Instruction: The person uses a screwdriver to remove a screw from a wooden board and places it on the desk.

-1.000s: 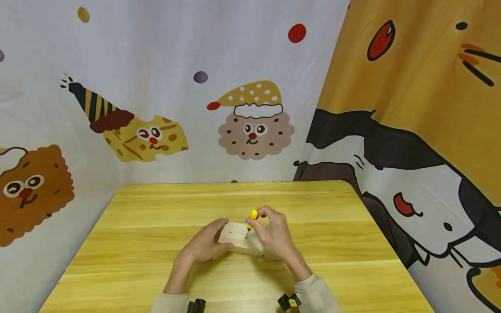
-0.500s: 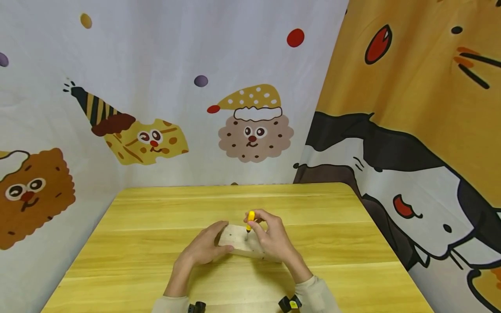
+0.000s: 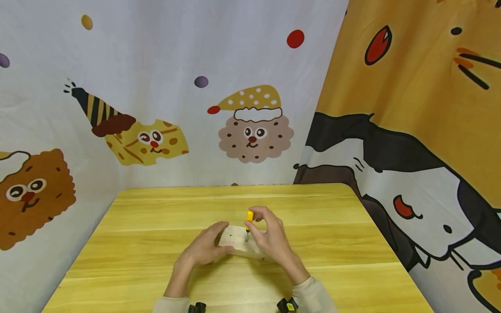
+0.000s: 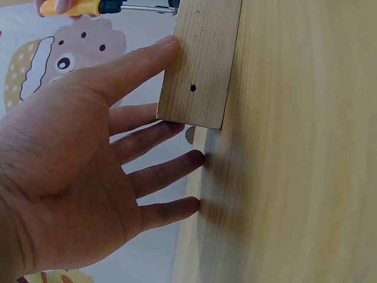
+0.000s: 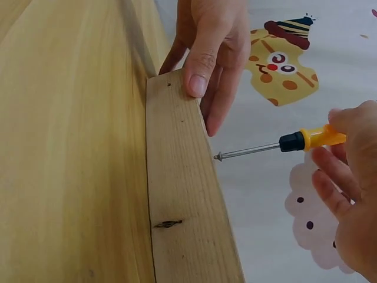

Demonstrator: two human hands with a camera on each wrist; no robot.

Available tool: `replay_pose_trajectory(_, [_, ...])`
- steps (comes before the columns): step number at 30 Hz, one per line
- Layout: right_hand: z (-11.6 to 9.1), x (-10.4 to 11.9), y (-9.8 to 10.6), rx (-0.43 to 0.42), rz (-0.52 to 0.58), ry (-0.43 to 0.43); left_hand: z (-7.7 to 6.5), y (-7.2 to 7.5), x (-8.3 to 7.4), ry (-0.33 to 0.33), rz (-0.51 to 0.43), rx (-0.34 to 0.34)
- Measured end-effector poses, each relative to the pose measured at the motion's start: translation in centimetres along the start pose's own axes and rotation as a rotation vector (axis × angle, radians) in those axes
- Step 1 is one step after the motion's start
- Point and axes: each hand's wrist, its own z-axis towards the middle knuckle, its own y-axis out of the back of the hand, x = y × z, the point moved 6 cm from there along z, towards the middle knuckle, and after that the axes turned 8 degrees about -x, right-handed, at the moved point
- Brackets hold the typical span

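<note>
Table (image 3: 156,208) fills the lower frame; block (image 3: 236,241) lies on it at lower centre, screw-driving judged well along, unfinished. Left hand (image 3: 205,248), left of centre, grips its end, thumb nearest. Right hand (image 3: 274,234) arches overhead, pinching the driver (image 3: 249,215) near-upright. Screw head (image 5: 218,157) seems slightly proud; seating remains, depth unclear.

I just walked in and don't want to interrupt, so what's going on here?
A person's left hand holds one end of a wooden block on the table. The right hand holds a yellow-handled screwdriver nearly upright above it. Its tip is at what looks like a screw head on the block's top face; how deep that sits is hard to tell.
</note>
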Motion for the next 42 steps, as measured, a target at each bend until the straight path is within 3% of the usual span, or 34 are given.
replay_pose_trajectory(7, [0.08, 0.11, 0.22, -0.08, -0.003, 0.011, -0.12, 0.03, -0.08, -0.003, -0.001, 0.003])
replay_pose_trajectory(16, [0.11, 0.1, 0.21, -0.08, 0.066, 0.002, 0.02, -0.03, -0.02, 0.002, 0.009, -0.002])
replay_pose_trajectory(28, [0.01, -0.17, 0.24, 0.022, 0.146, -0.181, 0.11, -0.06, 0.01, 0.004, 0.014, -0.002])
replay_pose_trajectory(36, [-0.01, -0.07, 0.32, -0.06, 0.147, -0.133, 0.16, -0.17, 0.21, 0.004, 0.018, 0.001])
replay_pose_trajectory(42, [-0.29, -0.41, 0.27, -0.084, 0.173, -0.236, 0.2, -0.2, 0.25, 0.0, 0.014, -0.003])
